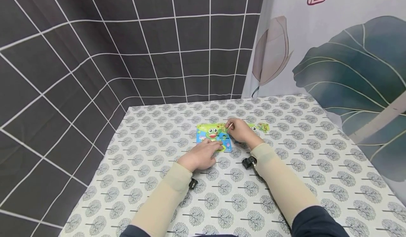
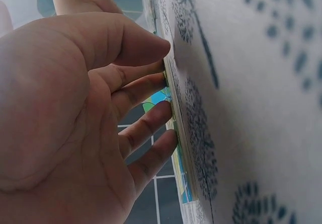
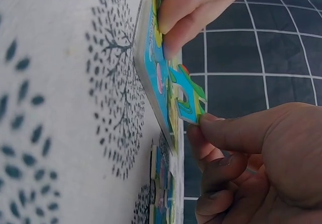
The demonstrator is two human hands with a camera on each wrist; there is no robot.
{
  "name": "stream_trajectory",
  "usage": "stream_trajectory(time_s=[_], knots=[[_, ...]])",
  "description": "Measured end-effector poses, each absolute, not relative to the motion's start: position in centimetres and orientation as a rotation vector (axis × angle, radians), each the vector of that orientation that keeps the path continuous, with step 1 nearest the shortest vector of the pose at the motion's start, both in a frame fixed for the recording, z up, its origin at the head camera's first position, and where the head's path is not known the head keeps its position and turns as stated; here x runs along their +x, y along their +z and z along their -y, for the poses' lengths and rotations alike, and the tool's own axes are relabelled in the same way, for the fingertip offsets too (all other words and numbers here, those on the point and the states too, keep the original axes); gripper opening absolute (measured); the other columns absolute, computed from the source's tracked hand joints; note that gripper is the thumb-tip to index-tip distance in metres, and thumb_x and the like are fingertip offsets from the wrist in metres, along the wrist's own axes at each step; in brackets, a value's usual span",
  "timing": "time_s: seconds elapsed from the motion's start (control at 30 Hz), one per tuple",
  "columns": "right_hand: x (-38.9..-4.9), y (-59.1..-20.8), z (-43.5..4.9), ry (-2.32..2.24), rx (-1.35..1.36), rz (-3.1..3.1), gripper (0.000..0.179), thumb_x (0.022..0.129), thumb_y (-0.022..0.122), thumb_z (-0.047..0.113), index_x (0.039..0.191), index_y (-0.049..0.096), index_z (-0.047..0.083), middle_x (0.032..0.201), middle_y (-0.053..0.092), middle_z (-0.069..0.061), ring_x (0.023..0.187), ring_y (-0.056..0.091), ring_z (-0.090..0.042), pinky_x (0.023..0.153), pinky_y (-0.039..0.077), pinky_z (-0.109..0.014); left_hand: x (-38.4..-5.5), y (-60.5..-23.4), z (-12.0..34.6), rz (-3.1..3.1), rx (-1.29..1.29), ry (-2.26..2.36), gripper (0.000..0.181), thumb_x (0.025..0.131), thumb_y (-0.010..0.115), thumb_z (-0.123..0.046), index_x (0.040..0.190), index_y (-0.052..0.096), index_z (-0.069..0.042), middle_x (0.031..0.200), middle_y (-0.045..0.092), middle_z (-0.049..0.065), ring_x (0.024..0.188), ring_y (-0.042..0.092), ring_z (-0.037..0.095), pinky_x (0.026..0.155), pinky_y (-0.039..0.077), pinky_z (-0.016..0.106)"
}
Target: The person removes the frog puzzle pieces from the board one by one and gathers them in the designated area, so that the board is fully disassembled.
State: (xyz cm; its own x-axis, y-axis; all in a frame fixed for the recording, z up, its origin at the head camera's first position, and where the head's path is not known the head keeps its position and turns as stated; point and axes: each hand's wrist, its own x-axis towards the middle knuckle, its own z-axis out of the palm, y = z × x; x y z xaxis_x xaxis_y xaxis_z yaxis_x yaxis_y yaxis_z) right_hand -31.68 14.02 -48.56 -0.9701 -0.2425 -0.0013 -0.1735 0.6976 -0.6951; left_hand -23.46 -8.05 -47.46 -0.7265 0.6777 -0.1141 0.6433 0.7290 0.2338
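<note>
A jigsaw puzzle board (image 1: 202, 130) with a wide-eyed green frog on a blue and yellow-green ground lies flat on the table. My left hand (image 1: 200, 155) rests its fingertips on the board's near part, fingers extended, as the left wrist view shows along the board's edge. My right hand (image 1: 240, 131) is over the board's right side. Between thumb and forefinger it pinches a blue and green puzzle piece (image 3: 187, 97), held tilted close over the board in the right wrist view. The other fingers of that hand are curled. My left hand hides part of the frog picture.
More puzzle pieces (image 1: 262, 127), one with a frog's eye, lie right of the board, partly behind my right hand. A tree-patterned cloth (image 1: 152, 194) covers the table. Behind it hangs a dark gridded curtain (image 1: 158, 64), with a leaf-printed white curtain (image 1: 304, 29) at right.
</note>
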Motion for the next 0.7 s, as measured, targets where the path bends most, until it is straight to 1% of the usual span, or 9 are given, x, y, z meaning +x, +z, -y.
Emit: stream_trajectory(time_s=[0.1,0.2,0.43,0.53,0.7], knots=[[-31.7,-48.4,-14.2,-1.139,-0.332,-2.798,0.012,0.096,0.071,0.005,0.104,0.068,0.013,0.088,0.063,-0.006,0.077,0.058,-0.021,0.069,0.053,-0.035,-23.4,-47.4,8.0,-2.740,1.057,0.264,0.060,0.093,0.067,-0.016,0.152,0.054,-0.020,0.167,0.039,-0.005,0.138,0.046,0.020,0.116,0.041,0.036],[-31.6,-48.2,-14.4,-1.146,-0.329,-2.790,0.013,0.096,0.071,0.005,0.105,0.068,0.013,0.089,0.063,-0.006,0.077,0.058,-0.021,0.068,0.053,-0.035,-23.4,-47.3,8.1,-2.740,1.058,0.261,0.060,0.093,0.067,-0.017,0.152,0.054,-0.020,0.166,0.040,-0.004,0.138,0.046,0.021,0.116,0.041,0.036],[-31.2,-47.7,-14.8,-1.173,-0.359,-2.791,0.010,0.097,0.069,0.004,0.105,0.066,0.010,0.088,0.062,-0.007,0.063,0.059,-0.019,0.057,0.054,-0.034,-23.3,-47.2,7.9,-2.737,1.057,0.258,0.061,0.093,0.068,-0.017,0.153,0.054,-0.020,0.166,0.040,-0.004,0.138,0.045,0.021,0.116,0.041,0.037],[-31.2,-47.6,-15.1,-1.182,-0.368,-2.775,0.010,0.098,0.067,0.004,0.105,0.066,0.010,0.089,0.062,-0.008,0.061,0.060,-0.019,0.055,0.056,-0.034,-23.3,-47.3,7.9,-2.732,1.051,0.267,0.061,0.093,0.068,-0.017,0.153,0.054,-0.020,0.166,0.040,-0.004,0.139,0.044,0.021,0.118,0.040,0.037],[-31.1,-47.1,-15.8,-1.169,-0.388,-2.785,0.011,0.097,0.068,0.003,0.106,0.066,0.009,0.091,0.063,-0.009,0.066,0.060,-0.021,0.060,0.056,-0.035,-23.3,-47.5,7.9,-2.735,1.038,0.280,0.062,0.093,0.069,-0.018,0.153,0.053,-0.021,0.166,0.039,-0.005,0.140,0.044,0.020,0.118,0.040,0.037]])
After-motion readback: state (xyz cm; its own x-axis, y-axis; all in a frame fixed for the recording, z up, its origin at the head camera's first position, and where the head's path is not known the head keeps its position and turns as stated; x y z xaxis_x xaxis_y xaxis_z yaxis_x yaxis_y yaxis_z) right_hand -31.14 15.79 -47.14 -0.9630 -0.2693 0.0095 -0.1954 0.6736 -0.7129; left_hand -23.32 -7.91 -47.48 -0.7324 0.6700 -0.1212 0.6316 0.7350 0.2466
